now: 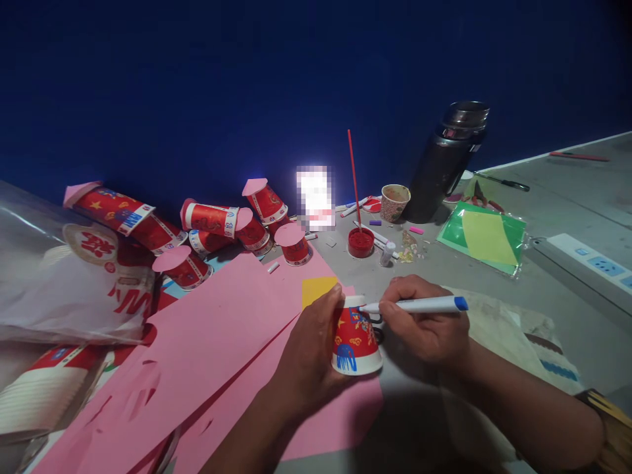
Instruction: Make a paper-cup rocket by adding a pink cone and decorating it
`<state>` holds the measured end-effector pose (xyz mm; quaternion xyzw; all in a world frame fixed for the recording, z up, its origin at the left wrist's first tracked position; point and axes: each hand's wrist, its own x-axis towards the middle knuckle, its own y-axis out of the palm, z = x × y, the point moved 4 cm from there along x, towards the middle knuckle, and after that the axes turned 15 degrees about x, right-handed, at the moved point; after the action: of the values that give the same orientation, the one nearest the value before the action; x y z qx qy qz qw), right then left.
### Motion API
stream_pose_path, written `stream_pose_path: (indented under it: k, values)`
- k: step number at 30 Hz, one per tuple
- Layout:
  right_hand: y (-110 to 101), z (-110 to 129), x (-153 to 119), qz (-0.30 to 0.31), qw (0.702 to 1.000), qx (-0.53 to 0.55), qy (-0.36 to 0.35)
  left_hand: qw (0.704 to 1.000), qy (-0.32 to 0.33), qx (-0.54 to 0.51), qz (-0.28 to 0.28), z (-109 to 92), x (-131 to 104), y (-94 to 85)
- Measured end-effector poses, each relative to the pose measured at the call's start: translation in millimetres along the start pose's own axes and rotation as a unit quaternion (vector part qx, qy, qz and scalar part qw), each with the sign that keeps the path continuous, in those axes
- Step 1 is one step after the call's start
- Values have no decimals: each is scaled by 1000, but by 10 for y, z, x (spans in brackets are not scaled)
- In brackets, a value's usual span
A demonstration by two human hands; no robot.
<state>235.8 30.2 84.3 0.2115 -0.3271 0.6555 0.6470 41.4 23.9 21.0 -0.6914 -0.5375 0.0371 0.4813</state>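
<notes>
Grey tabletop (428, 253) is lying open between the right hand (424, 319) and the black thermos (444, 164). The red stick (352, 171) in its red tub (361, 251) is obstructing that gap's left end; red paper cups (211, 218) are crowding farther left, and a green plastic packet (454, 228) and white power strip (587, 261) are bounding the right.

Right sleeve (606, 421): dark cloth, yellow-gold streaks, cuff up near the elbow (only a corner in frame). Right forearm (528, 401) bare below it. Left forearm (261, 424) bare to frame edge. Left hand (313, 339), right hand (427, 326): both bare.
</notes>
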Motion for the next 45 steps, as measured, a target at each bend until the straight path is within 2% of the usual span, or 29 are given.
stream_pose_path:
  k: [7,14,28,45]
  values:
    - [25,1,1,8,1000,9,-5,1000,-4,-4,-6,-36,-7,-24]
    - [22,15,20,16,1000,4,-9,999,34,24,-18,-57,0,-56]
    - [20,36,51,21,1000,-2,2,999,35,33,-17,-69,14,-64]
    - [51,-54,-48,41,998,26,41,999,24,20,-22,-64,37,-58]
